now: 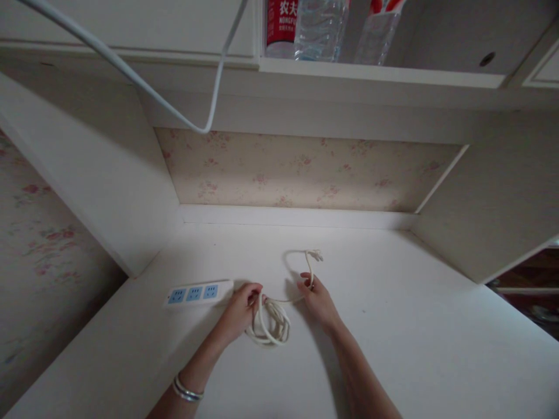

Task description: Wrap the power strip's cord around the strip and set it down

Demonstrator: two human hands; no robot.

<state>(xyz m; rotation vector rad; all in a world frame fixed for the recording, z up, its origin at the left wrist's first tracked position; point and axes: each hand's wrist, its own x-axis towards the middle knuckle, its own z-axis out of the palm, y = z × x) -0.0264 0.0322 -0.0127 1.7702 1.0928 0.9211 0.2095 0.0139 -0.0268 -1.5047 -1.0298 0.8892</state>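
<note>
A white power strip (pixel 201 293) with blue sockets lies on the white desk (pixel 419 326), left of my hands. Its cream cord (pixel 286 331) is gathered in loose loops that hang from my left hand (pixel 245 305), whose fingers are closed around them just right of the strip. From the loops a length of cord runs across to my right hand (pixel 318 299). There the thumb and fingers pinch it near its free end. Beyond the right hand, that end rises and bends over to a small pale tip (pixel 315 254), perhaps the plug, too blurred to make out.
Overhead, a shelf (pixel 384 71) holds a red-labelled package (pixel 282 26) and clear plastic bottles (pixel 321 29). A white cable (pixel 174 113) hangs down at the upper left. Side panels (pixel 493 203) and a floral-papered back wall (pixel 283 171) enclose the desk.
</note>
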